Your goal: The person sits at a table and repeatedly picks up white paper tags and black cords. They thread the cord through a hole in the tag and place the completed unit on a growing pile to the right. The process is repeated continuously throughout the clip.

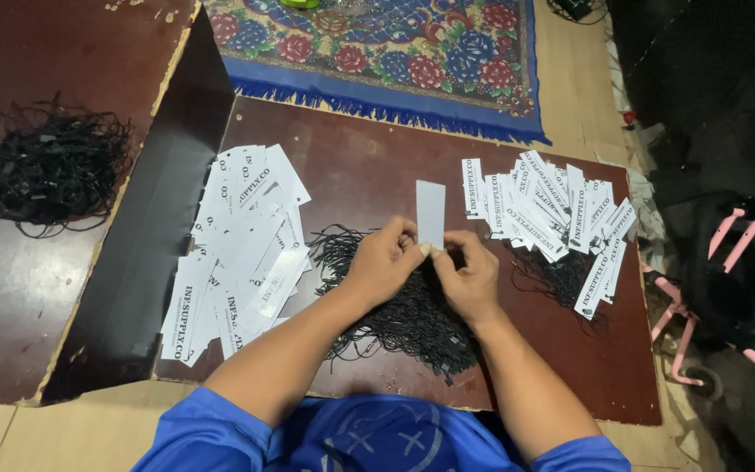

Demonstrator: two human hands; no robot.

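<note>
While a heap of black strings point(404, 315) lay beneath them on the dark brown worktop point(351, 166), the left hand point(384, 260) and right hand point(469, 275) met at its middle, both grips pinching the lower edge of an upright white paper tag point(431, 213), between piles of printed tags left point(238, 253) and right point(552, 218).

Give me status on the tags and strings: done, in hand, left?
Looks done: tag pile at right, black strings showing beneath. In hand: left hand and right hand hold one white tag over the string heap. Left: the bigger tag pile.
</note>
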